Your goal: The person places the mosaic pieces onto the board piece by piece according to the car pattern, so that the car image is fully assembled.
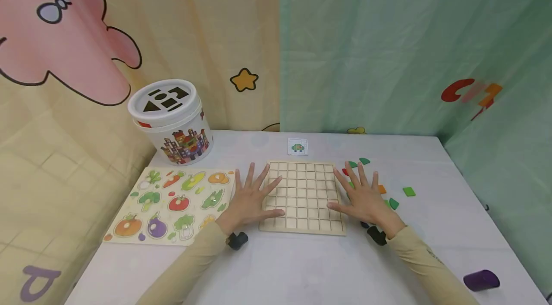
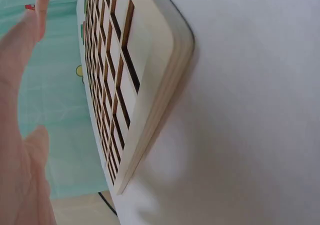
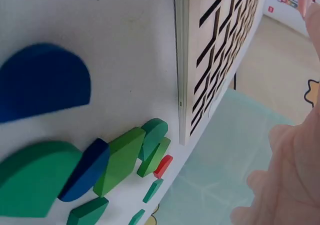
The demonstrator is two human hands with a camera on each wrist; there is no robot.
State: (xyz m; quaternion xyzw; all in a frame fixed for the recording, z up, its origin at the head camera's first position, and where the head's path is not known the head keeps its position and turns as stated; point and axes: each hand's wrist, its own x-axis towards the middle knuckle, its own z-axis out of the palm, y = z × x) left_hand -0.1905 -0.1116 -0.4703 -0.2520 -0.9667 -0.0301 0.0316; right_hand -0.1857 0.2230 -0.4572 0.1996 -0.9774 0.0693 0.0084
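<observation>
A pale wooden grid board (image 1: 303,196) lies flat in the middle of the white table (image 1: 302,266). My left hand (image 1: 252,199) rests flat on its left edge with fingers spread. My right hand (image 1: 361,196) lies flat on the right edge, fingers spread too. Neither hand holds anything. The left wrist view shows the board's rounded corner (image 2: 165,75) up close. In the right wrist view the board's edge (image 3: 182,60) runs beside loose green tiles (image 3: 120,160) and a blue half-round piece (image 3: 42,80).
A vegetable peg puzzle (image 1: 172,204) lies left of the board. Behind it stands a white shape-sorter bucket (image 1: 170,120). A small picture card (image 1: 298,146) sits beyond the board. Coloured tiles (image 1: 408,191) are scattered right of it. A purple cylinder (image 1: 480,280) lies near the front right.
</observation>
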